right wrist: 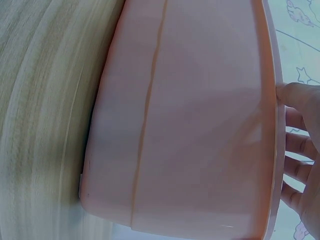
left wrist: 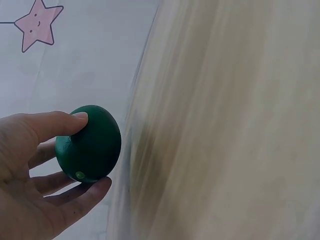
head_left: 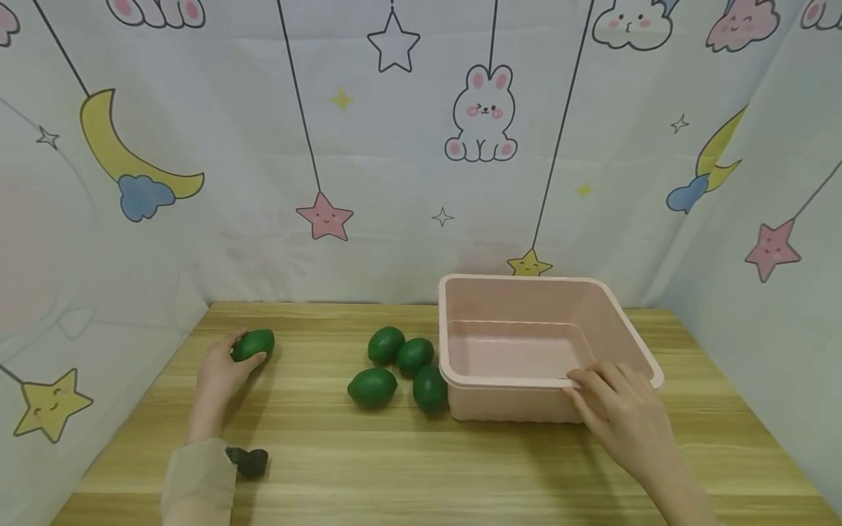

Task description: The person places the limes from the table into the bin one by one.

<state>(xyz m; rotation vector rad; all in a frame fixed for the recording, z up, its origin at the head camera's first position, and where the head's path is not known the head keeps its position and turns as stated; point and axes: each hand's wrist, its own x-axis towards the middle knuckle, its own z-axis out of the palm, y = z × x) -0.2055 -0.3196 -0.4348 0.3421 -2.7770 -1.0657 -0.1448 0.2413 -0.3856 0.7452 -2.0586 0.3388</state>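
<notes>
One wood-grained worktop (head_left: 355, 471), bearing one pink rectangular bin (head_left: 513, 404), right of centre, its near rim held between thumb and fingers in the grip of the right hand (head_left: 625, 420). Left hand (head_left: 220, 369), at far left, its grip closed round one green fruit (head_left: 256, 345); four further green fruits (head_left: 372, 389), loose on the worktop, clustered just left of the bin.
</notes>
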